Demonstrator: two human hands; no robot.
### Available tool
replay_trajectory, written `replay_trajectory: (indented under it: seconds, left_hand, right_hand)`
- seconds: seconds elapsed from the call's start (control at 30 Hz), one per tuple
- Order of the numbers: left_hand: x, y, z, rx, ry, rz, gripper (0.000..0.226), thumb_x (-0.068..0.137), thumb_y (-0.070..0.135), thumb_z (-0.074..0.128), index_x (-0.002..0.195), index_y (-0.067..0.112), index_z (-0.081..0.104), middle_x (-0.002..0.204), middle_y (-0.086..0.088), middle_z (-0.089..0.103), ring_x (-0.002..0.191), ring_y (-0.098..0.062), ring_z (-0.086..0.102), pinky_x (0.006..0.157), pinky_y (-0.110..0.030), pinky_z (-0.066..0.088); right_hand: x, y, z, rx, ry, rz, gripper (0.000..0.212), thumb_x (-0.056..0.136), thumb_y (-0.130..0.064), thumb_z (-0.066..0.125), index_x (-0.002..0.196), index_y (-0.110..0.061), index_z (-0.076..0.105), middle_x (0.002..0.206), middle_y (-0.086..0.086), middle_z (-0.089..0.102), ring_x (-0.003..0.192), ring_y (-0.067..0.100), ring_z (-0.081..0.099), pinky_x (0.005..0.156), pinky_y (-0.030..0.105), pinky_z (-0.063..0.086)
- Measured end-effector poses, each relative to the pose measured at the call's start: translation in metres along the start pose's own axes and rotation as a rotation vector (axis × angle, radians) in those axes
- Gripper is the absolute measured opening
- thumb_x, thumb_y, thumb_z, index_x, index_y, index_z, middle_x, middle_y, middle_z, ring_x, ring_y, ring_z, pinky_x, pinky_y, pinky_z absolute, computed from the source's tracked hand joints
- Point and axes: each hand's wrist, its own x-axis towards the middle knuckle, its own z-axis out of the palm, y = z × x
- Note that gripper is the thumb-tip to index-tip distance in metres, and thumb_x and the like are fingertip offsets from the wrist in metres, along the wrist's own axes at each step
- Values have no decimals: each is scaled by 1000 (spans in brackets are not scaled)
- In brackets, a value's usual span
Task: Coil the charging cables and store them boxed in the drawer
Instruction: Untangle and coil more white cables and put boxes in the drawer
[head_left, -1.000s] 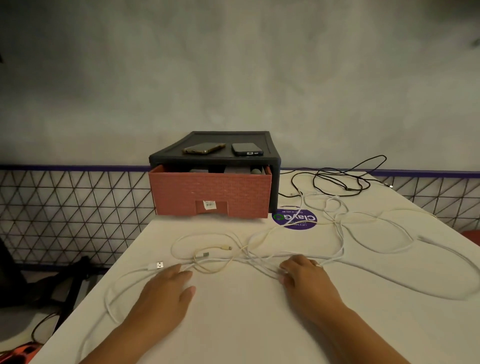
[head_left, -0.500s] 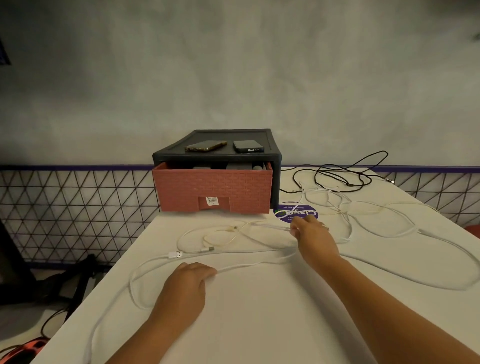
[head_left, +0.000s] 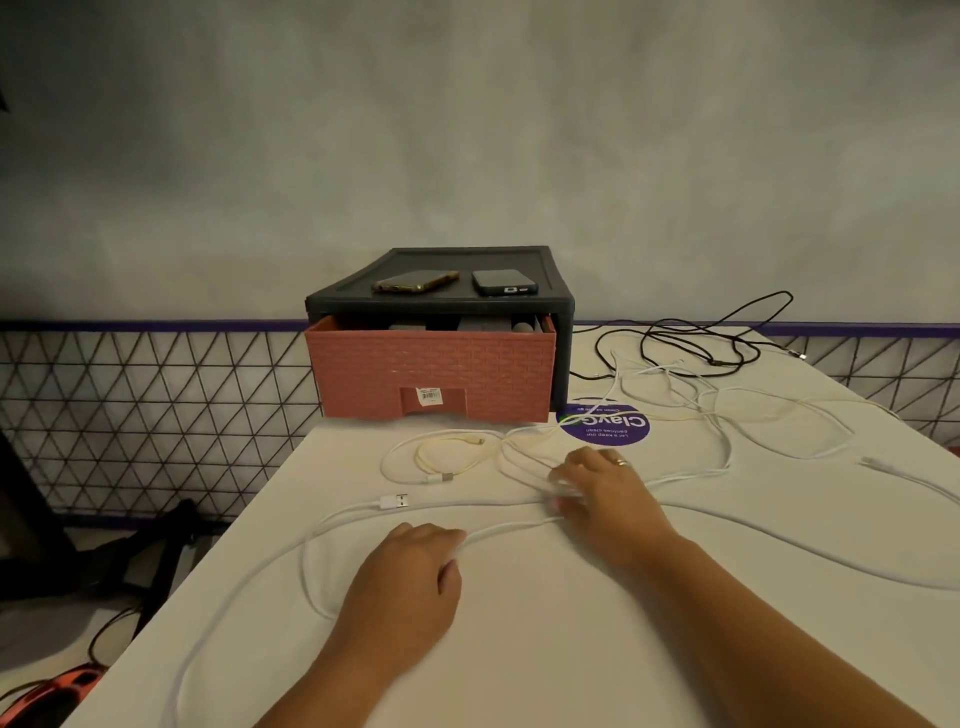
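Your left grip (head_left: 410, 577) pinches the white cable (head_left: 511, 528) on the surface (head_left: 571, 654) & right grip (head_left: 602, 493) curls round more of it just beyond, both in front of the part-open pink drawer (head_left: 431, 371).

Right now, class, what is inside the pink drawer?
The pink drawer stands partly open. Over its front, only the tops of a few grey items show. What they are cannot be told; the rest is covered by the drawer front and the dark cabinet above.
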Motion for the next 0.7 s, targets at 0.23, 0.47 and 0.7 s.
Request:
replay_trajectory:
  seconds: [0.23, 0.47, 0.7]
  left_hand:
    - [4, 8, -10, 64, -192, -251, 80, 75, 63, 7, 118, 24, 63, 134, 4, 53, 124, -23, 44, 102, -34, 37]
    - [7, 4, -7, 78, -238, -263, 38, 93, 43, 45, 128, 30, 52, 142, 9, 42, 133, -17, 32, 105, -30, 27]
    - [27, -9, -16, 62, -62, -161, 15, 90, 15, 54, 85, 12, 68, 89, -1, 62, 87, -21, 47, 70, -32, 42]
  right_hand:
    - [-13, -12, -10, -79, -173, 68, 27, 92, -35, 44, 114, -32, 59, 118, -6, 48, 110, 23, 43, 97, 34, 31]
    - [-39, -4, -21, -102, -146, 230, 69, 79, -66, 37, 141, -37, 29, 146, -2, 25, 132, 26, 27, 111, 41, 19]
    - [-52, 14, -38, -4, -65, 530, 60, 86, -46, 54, 138, -26, 30, 128, 5, 50, 122, 28, 41, 100, 38, 35]
